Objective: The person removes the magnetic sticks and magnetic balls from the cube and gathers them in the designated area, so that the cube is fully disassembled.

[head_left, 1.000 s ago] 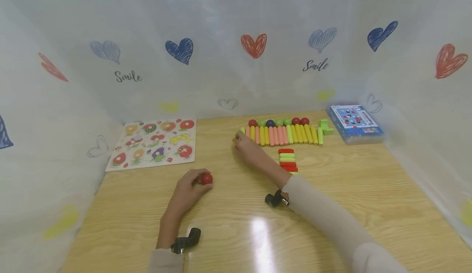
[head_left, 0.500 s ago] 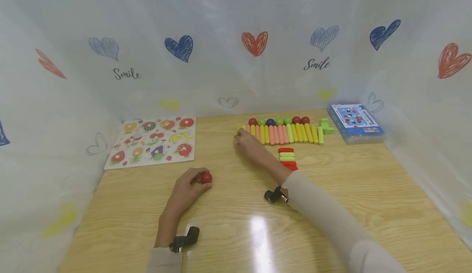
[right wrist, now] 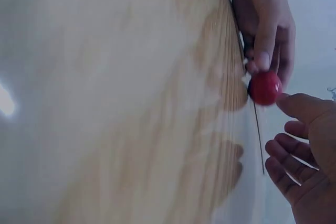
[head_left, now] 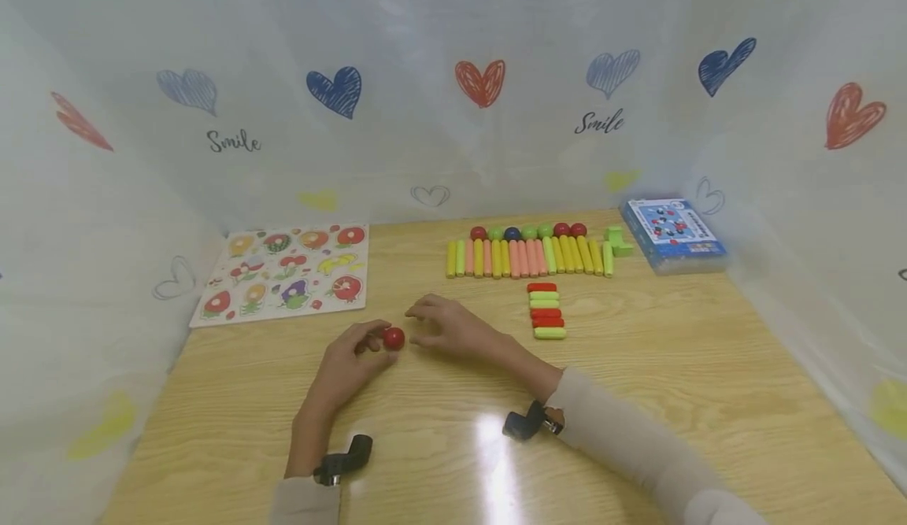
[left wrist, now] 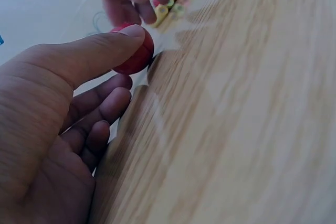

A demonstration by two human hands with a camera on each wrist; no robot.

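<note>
A glossy red ball [head_left: 393,338] sits low over the wooden table, between the thumb and fingers of my left hand [head_left: 347,367]. In the left wrist view that thumb lies across the ball [left wrist: 137,56], and the other fingers curl below it. My right hand [head_left: 457,328] has come close on the ball's right side with its fingers spread and holds nothing. Seen from the right wrist, its thumb tip is right at the edge of the ball [right wrist: 265,87]. Behind the hands stands a row of yellow, green and pink sticks [head_left: 520,259].
Several coloured balls [head_left: 512,233] line up behind the sticks, beside a green plastic piece [head_left: 618,242]. Short red and lime pieces [head_left: 546,312] form a column in front. A fruit puzzle board [head_left: 283,273] lies at back left, a blue box [head_left: 673,234] at back right.
My right hand has left the left end of the stick row and moved toward me and left, up to the red ball. The left hand has barely moved.
</note>
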